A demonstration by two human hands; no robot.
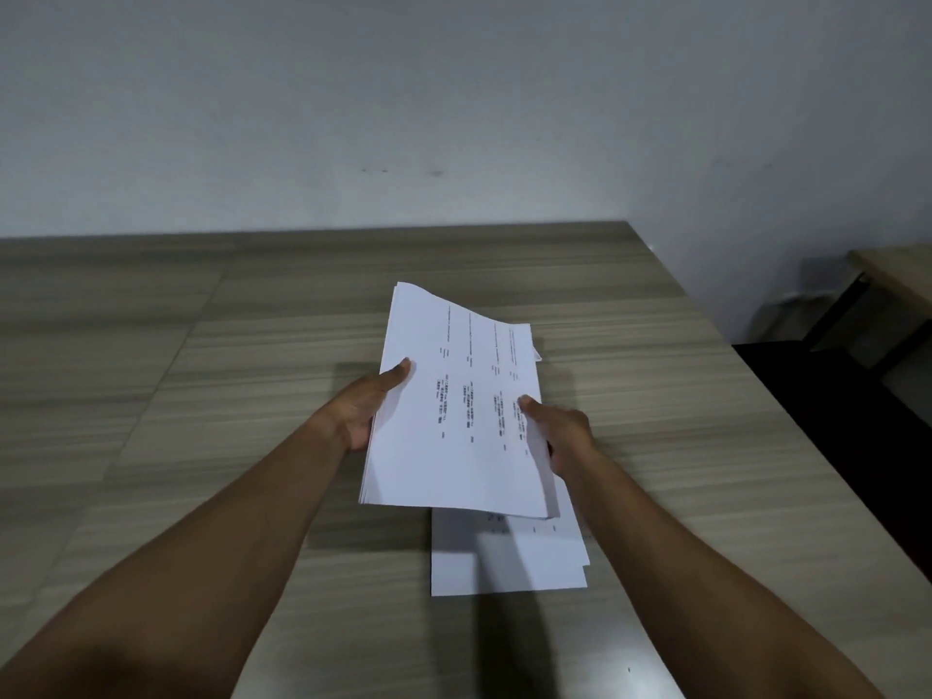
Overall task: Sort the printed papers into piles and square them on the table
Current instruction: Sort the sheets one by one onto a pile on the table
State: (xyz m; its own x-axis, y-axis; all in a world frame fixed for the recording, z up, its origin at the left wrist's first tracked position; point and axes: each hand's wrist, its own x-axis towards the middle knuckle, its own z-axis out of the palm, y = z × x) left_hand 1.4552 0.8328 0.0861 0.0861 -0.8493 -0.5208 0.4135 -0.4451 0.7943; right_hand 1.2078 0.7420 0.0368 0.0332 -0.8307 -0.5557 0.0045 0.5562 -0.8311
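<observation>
In the head view, we hold a stack of printed papers (pixel 454 411) in the middle of the frame, above the bench (pixel 201 370). Its long side points away from us. Our left hand (pixel 365 408) pinches its left edge, thumb on top. Our right hand (pixel 560 431) pinches its right edge. A second pile (pixel 504 562) lies flat on the bench just below, nearer our right hand. Both arms reach forward.

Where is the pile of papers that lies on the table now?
The pile lies flat on the wooden table, right of centre, partly under the held stack.
</observation>
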